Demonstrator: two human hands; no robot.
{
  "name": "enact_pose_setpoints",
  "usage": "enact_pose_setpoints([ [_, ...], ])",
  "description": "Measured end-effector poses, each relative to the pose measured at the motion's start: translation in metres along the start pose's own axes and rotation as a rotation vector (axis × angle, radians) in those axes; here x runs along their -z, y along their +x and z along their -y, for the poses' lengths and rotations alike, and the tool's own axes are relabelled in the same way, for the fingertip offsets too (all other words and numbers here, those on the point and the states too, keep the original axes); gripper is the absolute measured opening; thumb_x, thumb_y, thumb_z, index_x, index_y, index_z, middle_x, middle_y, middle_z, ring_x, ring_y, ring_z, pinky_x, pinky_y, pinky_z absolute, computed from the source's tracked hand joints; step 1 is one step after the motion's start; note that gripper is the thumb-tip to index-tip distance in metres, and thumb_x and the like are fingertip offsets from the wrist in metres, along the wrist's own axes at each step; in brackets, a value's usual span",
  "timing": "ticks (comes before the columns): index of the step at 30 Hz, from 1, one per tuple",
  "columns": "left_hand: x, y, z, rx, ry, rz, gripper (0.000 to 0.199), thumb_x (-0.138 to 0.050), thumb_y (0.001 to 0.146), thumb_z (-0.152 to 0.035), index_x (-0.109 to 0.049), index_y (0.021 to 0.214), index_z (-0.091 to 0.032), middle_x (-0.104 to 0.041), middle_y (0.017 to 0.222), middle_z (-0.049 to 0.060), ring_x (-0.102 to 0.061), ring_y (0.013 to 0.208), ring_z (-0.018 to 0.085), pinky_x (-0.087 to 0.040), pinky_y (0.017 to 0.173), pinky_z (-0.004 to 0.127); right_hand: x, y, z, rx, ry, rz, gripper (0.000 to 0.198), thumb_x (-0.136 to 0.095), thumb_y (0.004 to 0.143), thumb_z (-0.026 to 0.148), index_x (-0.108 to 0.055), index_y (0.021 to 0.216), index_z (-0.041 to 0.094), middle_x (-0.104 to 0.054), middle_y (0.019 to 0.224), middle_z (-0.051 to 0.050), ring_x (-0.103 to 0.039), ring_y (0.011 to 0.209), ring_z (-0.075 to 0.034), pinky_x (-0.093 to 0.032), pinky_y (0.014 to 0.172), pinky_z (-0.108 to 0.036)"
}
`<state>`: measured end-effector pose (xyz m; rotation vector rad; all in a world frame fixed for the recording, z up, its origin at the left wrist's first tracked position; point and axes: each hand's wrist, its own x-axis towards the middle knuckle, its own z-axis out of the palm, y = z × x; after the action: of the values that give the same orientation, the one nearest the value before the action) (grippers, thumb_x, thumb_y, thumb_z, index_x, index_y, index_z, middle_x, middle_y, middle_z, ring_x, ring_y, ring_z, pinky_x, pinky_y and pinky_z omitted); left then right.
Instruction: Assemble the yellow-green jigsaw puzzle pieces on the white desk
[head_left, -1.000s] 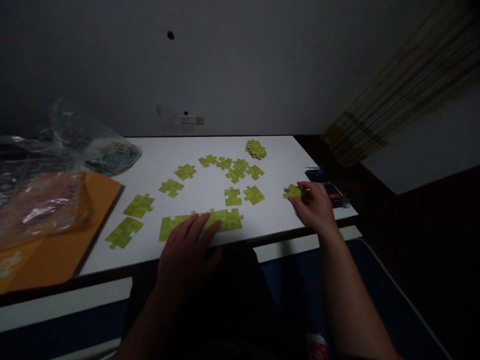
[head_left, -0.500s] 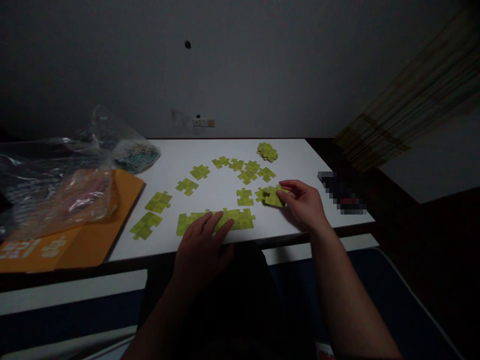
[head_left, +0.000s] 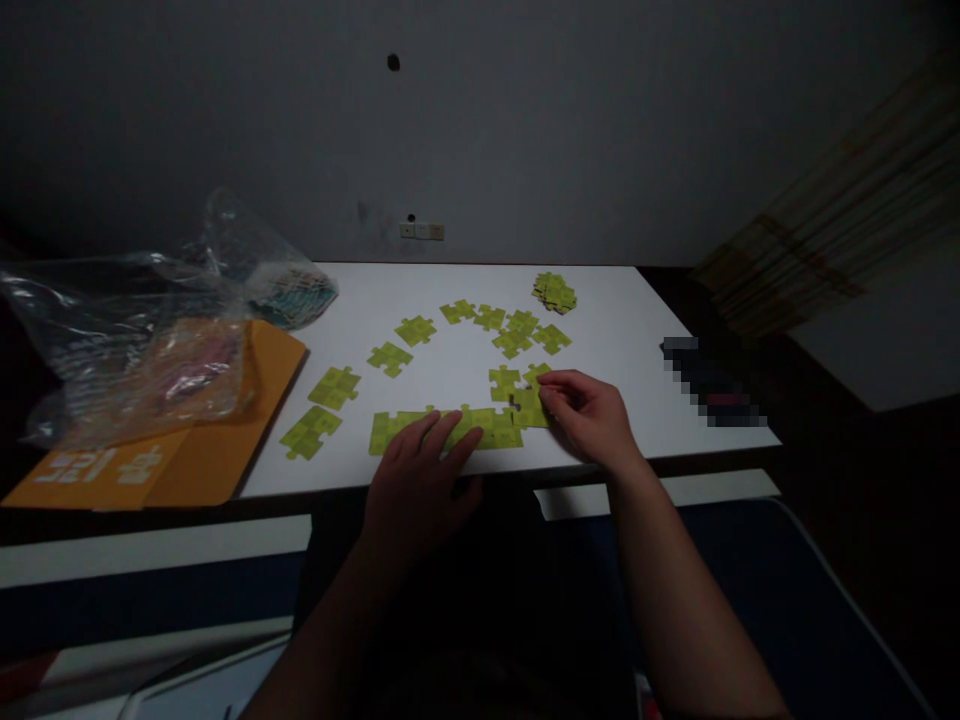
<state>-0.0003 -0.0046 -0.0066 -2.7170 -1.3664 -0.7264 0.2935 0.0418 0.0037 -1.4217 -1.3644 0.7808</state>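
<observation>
My left hand (head_left: 421, 470) lies with spread fingers over a joined row of yellow-green puzzle pieces (head_left: 499, 430) near the table's front edge. Between the thumb and fingers of my right hand (head_left: 589, 415) is a single puzzle piece (head_left: 529, 407). That piece is close to the right end of the row; whether it touches the row I cannot tell. Just behind it are a loose piece (head_left: 504, 380) and another piece (head_left: 537, 373), partly covered. More loose pieces curve across the table, among them one piece (head_left: 390, 358) and another (head_left: 334, 387) to the left.
A pile of puzzle pieces (head_left: 555, 291) sits at the back right of the white table (head_left: 450, 375). On the left are an orange folder (head_left: 202, 450), a clear plastic bag (head_left: 97, 300) and a bagged stack (head_left: 294, 293). A dark, blurred-out object (head_left: 709, 385) is at the right edge.
My right hand has carried its puzzle piece left and nearer, toward the row's right end. My left hand stays on the row. The whole view has shifted slightly.
</observation>
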Motion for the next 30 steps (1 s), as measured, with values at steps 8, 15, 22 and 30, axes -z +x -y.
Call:
enact_pose_setpoints([
  [8, 0.002, 0.001, 0.0, -0.007, -0.002, 0.005, 0.058, -0.083, 0.094, -0.032, -0.072, 0.15, -0.028, -0.069, 0.16, 0.013, -0.063, 0.145, 0.043, -0.06, 0.116, 0.064, 0.004, -0.007, 0.008, 0.082, -0.278, -0.041, 0.029, -0.072, 0.09, 0.038, -0.09, 0.107, 0.024, -0.086, 0.094, -0.007, -0.072, 0.073, -0.023, -0.057, 0.07, -0.041],
  [15, 0.001, 0.001, 0.0, -0.016, 0.005, 0.0, 0.056, -0.082, 0.095, -0.033, -0.072, 0.149, -0.026, -0.07, 0.16, 0.014, -0.064, 0.144, 0.043, -0.06, 0.115, 0.065, 0.012, -0.011, 0.013, 0.23, -0.52, 0.05, 0.027, -0.068, 0.095, 0.039, -0.089, 0.105, 0.025, -0.083, 0.093, -0.009, -0.074, 0.09, -0.029, -0.056, 0.083, -0.045],
  [22, 0.004, 0.003, -0.001, -0.004, 0.021, 0.025, 0.055, -0.079, 0.096, -0.033, -0.071, 0.15, -0.028, -0.069, 0.161, 0.013, -0.063, 0.145, 0.042, -0.059, 0.116, 0.063, 0.017, -0.011, 0.011, 0.242, -0.469, 0.149, 0.023, -0.067, 0.102, 0.037, -0.087, 0.108, 0.028, -0.085, 0.103, -0.009, -0.077, 0.096, -0.03, -0.058, 0.09, -0.048],
  [30, 0.003, 0.002, -0.001, 0.0, 0.013, 0.026, 0.056, -0.077, 0.097, -0.031, -0.069, 0.152, -0.029, -0.068, 0.161, 0.013, -0.061, 0.146, 0.042, -0.058, 0.115, 0.063, 0.016, -0.009, 0.011, 0.307, -0.481, 0.209, 0.022, -0.067, 0.103, 0.033, -0.088, 0.109, 0.033, -0.087, 0.107, -0.007, -0.078, 0.103, -0.031, -0.058, 0.096, -0.053],
])
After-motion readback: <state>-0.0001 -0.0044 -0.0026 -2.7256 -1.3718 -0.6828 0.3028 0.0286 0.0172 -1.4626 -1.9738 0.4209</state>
